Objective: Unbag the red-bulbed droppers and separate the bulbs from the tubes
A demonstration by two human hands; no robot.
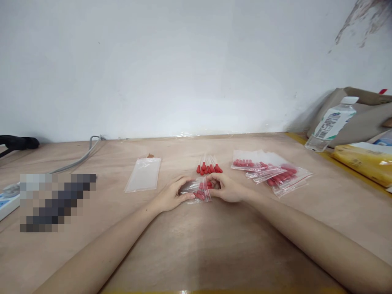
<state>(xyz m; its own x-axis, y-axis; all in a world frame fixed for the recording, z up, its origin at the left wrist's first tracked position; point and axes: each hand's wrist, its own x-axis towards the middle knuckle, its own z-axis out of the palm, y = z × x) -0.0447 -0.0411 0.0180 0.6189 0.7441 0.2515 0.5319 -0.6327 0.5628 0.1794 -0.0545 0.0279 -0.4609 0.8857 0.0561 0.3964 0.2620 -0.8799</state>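
A clear zip bag (191, 188) holding several red-ended pieces with thin pale stems, which look like droppers, lies between my hands at the middle of the table. My left hand (175, 195) grips its left side, thumb in front and fingers behind. At the right, by the red-lined zip edge, my right hand (226, 188) pinches the bag with curled fingers. Whether the zip is sealed I cannot tell. Just behind my hands, a loose row of the same red-ended droppers (209, 168) lies with the stems pointing to the wall.
Several filled zip bags (277, 173) overlap on the right. Flat pale bags (143, 174) lie on the left. A bottle (332, 124) leans by a grey-brown box (361, 118) and a yellow packet (364, 161). A grey cable (78, 160) and power strip (9, 204) are far left.
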